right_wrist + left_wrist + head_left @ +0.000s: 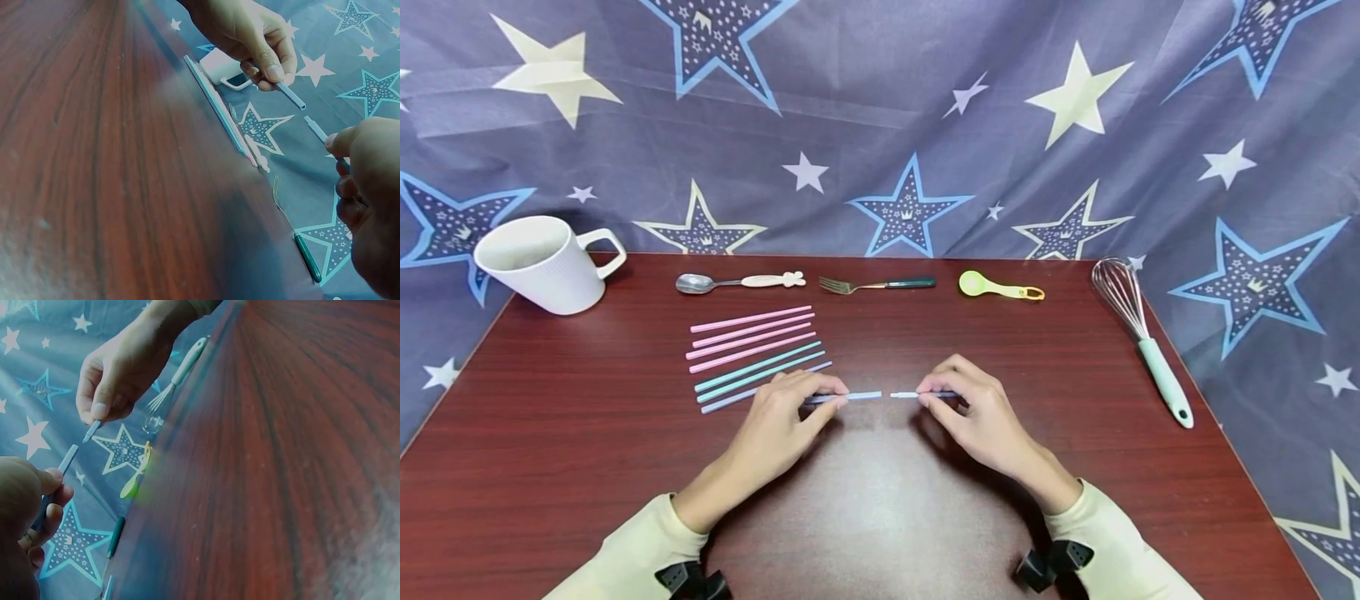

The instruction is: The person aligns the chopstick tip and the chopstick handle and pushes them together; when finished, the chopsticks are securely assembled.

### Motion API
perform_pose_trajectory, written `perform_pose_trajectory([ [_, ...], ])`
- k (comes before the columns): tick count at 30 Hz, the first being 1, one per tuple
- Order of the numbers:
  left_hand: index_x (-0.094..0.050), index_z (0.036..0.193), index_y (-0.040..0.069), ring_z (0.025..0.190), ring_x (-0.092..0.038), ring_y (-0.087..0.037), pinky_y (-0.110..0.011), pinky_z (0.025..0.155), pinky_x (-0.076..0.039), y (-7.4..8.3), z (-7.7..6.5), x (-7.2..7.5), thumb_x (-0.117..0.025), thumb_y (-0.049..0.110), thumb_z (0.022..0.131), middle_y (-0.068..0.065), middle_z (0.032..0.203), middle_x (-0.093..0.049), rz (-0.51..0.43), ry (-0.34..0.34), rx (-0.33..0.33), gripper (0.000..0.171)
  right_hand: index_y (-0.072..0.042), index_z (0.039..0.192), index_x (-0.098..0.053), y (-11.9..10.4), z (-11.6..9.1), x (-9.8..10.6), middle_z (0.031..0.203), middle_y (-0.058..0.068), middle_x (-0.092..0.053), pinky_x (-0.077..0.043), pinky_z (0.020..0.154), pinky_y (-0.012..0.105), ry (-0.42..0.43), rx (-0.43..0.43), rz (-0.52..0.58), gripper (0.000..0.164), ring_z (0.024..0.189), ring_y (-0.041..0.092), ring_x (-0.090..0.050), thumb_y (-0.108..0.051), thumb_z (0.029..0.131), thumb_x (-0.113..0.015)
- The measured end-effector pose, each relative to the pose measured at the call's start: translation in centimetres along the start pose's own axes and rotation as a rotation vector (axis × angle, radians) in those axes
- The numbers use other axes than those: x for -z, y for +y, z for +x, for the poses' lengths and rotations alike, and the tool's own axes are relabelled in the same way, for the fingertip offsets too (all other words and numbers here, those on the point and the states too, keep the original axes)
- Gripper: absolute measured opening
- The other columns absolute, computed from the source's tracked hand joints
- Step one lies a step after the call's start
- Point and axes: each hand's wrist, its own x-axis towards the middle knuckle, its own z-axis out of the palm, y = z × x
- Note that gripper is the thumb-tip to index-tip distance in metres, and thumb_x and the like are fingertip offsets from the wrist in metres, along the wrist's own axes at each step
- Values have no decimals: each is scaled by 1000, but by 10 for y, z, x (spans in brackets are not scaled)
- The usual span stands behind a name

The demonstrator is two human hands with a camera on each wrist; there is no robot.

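My left hand [784, 414] pinches a slim blue stick [865, 395] between thumb and fingers. The stick's free end points right, and in the right wrist view a small hole shows in it. Opposite, my right hand [983, 417] pinches a second blue stick [317, 130], whose narrower tip points left. The two ends face each other nearly in line, with a small gap between them. Beyond my left hand lie several pink sticks [752, 327], two teal sticks [760, 377] and another blue stick [727, 402], which the hand partly covers.
A white mug [542, 267] stands at the back left. Along the back edge lie a spoon [696, 284], a fork [842, 287] and a green measuring spoon [973, 283]. A whisk [1161, 375] lies by the right edge. A starry cloth [865, 108] hangs behind the table.
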Motion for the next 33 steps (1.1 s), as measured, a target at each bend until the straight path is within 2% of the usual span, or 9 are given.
perform_pose_trajectory([
  [6, -76, 97, 19, 85, -67, -10, -33, 76, -50, 1, -1, -2, -79, 19, 91, 8, 93, -77, -1, -2, -6, 6, -10, 95, -76, 0, -1, -2, 94, -4, -67, -49, 72, 19, -3, -2, 5, 4, 85, 6, -62, -15, 95, -75],
  [12, -76, 97, 19, 86, -68, -7, -35, 80, -52, 0, -1, -5, -80, 19, 91, 8, 92, -76, -20, -4, -14, 7, -10, 96, -76, -1, -2, -3, 94, -4, -67, -49, 74, 17, -3, 8, 12, 5, 85, 6, -62, -15, 96, -75],
  [27, -77, 97, 22, 85, -68, -9, -32, 77, -53, -2, -4, -8, -81, 19, 89, 11, 91, -75, -47, -15, -33, 9, -10, 96, -75, 0, -3, -6, 94, -4, -67, -49, 74, 15, -14, 20, 23, 4, 85, 6, -63, -14, 96, -74],
  [30, -78, 96, 22, 84, -68, -9, -32, 76, -53, -2, -4, -9, -83, 19, 88, 11, 91, -75, -46, -9, -35, 10, -11, 96, -75, 0, -3, -7, 94, -4, -67, -49, 74, 14, -14, 20, 23, 2, 84, 6, -63, -11, 94, -75],
  [33, -79, 96, 20, 84, -69, -10, -33, 76, -54, -2, -4, -9, -84, 19, 86, 10, 91, -76, -44, 3, -37, 11, -13, 97, -75, 0, -3, -7, 94, -4, -68, -48, 71, 15, -12, 18, 23, 9, 83, 7, -63, -6, 91, -77],
])
